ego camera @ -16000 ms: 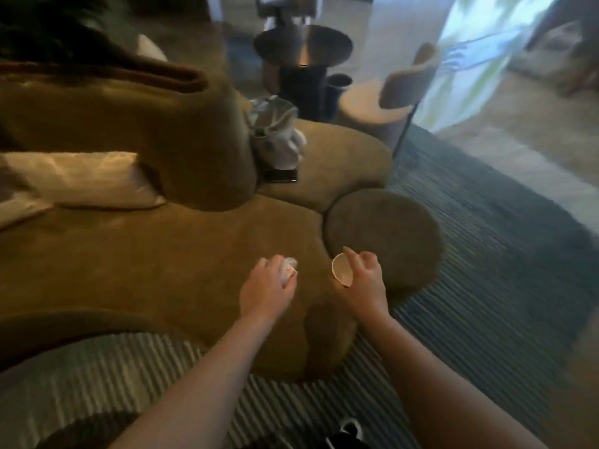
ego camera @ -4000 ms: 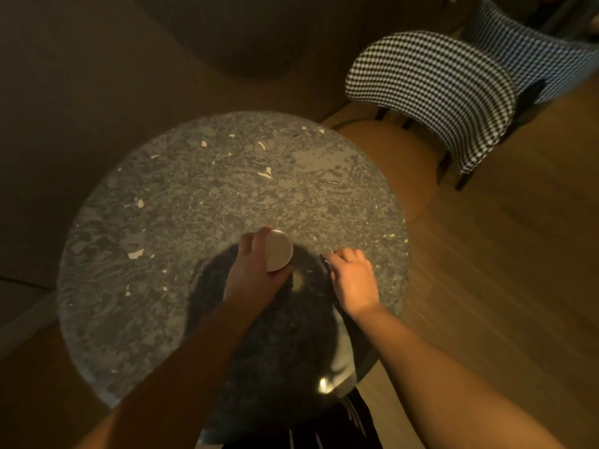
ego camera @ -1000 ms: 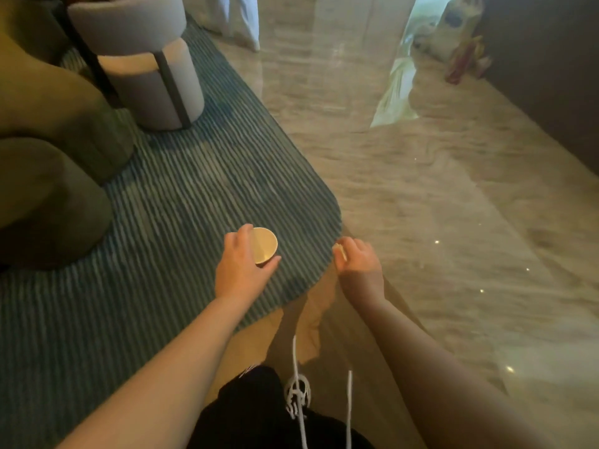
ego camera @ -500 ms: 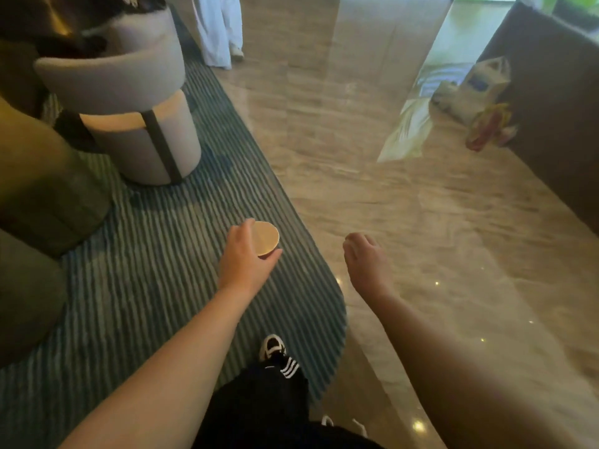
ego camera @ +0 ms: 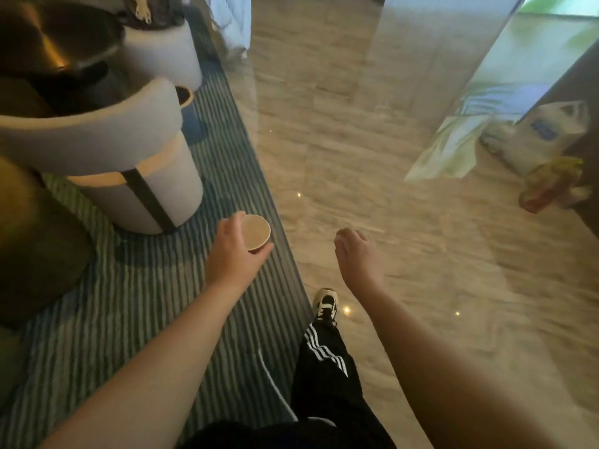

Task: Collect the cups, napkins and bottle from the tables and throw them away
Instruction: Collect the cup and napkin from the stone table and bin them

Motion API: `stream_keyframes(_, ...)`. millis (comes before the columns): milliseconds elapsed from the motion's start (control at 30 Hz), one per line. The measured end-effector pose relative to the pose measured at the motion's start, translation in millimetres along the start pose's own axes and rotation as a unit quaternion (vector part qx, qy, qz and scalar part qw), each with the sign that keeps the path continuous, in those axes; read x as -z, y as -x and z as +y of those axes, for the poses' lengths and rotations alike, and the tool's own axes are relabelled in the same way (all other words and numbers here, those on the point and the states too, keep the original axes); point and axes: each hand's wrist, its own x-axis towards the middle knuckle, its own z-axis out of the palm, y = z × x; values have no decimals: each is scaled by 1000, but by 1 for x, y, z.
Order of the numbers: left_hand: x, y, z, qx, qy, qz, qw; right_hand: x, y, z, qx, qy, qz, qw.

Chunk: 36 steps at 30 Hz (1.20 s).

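A person walks along the edge of a striped rug (ego camera: 107, 303), both bare arms held out in front, seen from a head-worn camera looking down. The left hand (ego camera: 231, 254) is closed around a paper cup (ego camera: 256, 232), thumb below the rim at the cup's 5 o'clock side and fingers wrapped over its 9 o'clock side; the cup's open mouth tilts toward the camera and its tan inside shows nothing in it. The cup is carried in the air above the rug's right border, just at 4 o'clock of a pale round armchair (ego camera: 107, 150) with a dark vertical strap down its back.

The right hand (ego camera: 358, 254) hangs over the polished marble floor (ego camera: 372, 150), at 3 o'clock of the cup and well apart from it. Its fingers are curled inward in a loose fist with the back of the hand facing the camera; whether anything lies inside that curl cannot be told.

Below the hands, at 6 o'clock, a leg in black trousers (ego camera: 324, 367) with white side stripes steps forward, its black-and-white sneaker (ego camera: 325, 303) planted on the marble just beside the rug's edge. At 2 o'clock, near a dark wall, a white bag (ego camera: 544, 131) with a blue label and a yellowish packet (ego camera: 551, 186) rest on the floor.
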Motion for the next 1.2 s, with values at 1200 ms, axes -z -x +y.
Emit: stream_keyframes(1200,-107,-923,-71,293,-28,233,927,-233,-1063,-235,320,8,-231,919)
